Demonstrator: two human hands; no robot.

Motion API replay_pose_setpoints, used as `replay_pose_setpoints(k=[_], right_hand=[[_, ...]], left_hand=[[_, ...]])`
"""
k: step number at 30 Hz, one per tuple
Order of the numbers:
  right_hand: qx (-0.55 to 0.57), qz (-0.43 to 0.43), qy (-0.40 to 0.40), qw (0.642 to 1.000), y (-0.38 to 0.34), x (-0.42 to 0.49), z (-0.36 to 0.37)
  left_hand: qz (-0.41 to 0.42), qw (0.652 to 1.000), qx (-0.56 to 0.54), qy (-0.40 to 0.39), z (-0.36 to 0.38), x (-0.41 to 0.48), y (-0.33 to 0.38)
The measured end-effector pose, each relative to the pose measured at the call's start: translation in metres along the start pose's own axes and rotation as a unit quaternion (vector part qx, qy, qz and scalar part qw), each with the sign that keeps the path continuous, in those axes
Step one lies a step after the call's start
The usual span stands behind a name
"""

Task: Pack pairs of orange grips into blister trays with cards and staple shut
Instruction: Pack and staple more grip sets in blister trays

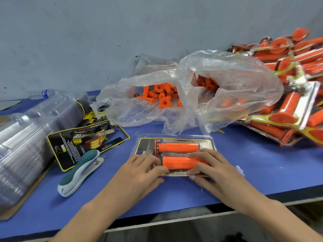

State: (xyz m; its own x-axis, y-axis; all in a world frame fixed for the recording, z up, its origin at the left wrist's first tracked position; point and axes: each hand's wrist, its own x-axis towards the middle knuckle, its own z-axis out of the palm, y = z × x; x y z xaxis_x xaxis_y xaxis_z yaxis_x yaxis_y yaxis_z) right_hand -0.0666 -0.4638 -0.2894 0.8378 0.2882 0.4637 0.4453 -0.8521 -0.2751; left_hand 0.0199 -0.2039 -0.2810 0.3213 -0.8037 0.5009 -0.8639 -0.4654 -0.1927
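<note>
A clear blister tray point(208, 139) with a black and yellow card lies on the blue table in front of me, with two orange grips point(176, 147) side by side in it. My left hand point(139, 172) rests on the tray's left near corner, its fingers pressing down on the plastic. At the near right edge, the fingers and thumb of my right hand point(209, 168) pinch the tray beside the nearer grip. A teal and white stapler point(80, 172) lies to the left of the tray.
Loose cards point(83, 140) and a stack of empty clear trays point(26, 140) lie at the left. Behind the tray, plastic bags point(218, 81) hold loose orange grips. A pile of packed blisters point(288, 84) fills the right. The table edge runs just below my wrists.
</note>
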Motion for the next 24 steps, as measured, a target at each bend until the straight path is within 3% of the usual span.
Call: replay_pose_setpoints(k=[5, 11, 16, 18, 22, 24], right_hand=[[-0.013, -0.006, -0.002, 1.000, -0.003, 0.001, 0.002], [0.070, 0.046, 0.034, 0.996, -0.004, -0.002, -0.008], [0.143, 0.103, 0.231, 0.957, -0.003, -0.001, -0.020], [0.140, 0.117, 0.257, 0.949, -0.001, 0.001, -0.023], [-0.022, 0.002, 0.124, 0.992, 0.001, 0.002, -0.012], [-0.086, -0.040, 0.046, 0.994, 0.002, 0.005, -0.001]], left_hand=[[-0.007, 1.000, 0.018, 0.010, 0.012, 0.008, 0.022], [-0.020, 0.999, 0.006, 0.030, 0.006, 0.014, 0.025], [-0.019, 0.999, 0.002, 0.035, 0.004, 0.017, 0.025], [-0.022, 0.999, -0.004, 0.039, 0.004, 0.018, 0.024], [-0.032, 0.999, -0.012, 0.037, 0.002, 0.020, 0.024], [-0.039, 0.999, -0.019, 0.033, 0.001, 0.020, 0.025]])
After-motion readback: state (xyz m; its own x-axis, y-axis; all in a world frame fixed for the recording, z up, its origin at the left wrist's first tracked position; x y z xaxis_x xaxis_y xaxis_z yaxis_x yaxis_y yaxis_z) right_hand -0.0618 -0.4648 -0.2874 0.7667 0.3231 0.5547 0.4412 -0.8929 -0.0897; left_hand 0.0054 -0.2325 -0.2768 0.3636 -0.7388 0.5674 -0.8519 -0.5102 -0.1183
